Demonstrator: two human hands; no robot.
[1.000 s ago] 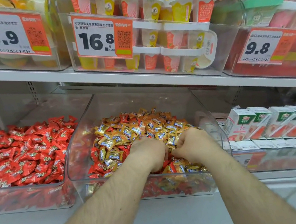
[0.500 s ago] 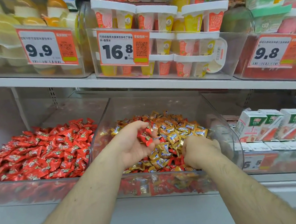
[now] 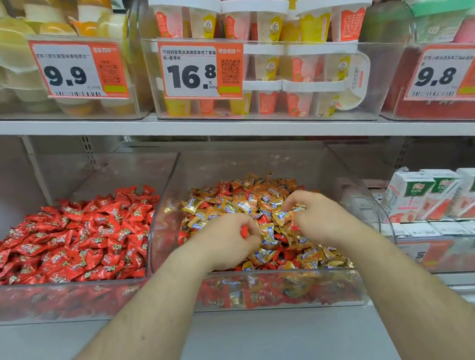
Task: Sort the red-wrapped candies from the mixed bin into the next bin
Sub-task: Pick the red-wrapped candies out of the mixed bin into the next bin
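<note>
At the left end of the lower shelf (image 3: 257,358), the next bin (image 3: 47,300) is heaped with red-wrapped candies (image 3: 63,239), and touching its right wall stands the clear mixed bin (image 3: 364,191) of gold and red sweets. Over the front half of that mixed bin the left hand (image 3: 227,243) curls its fingers around red-wrapped pieces, while just beside it the right hand (image 3: 319,217) digs into the pile with bent fingers, though what it pinches cannot be told. Juice cartons (image 3: 448,194) line the shelf's right end.
</note>
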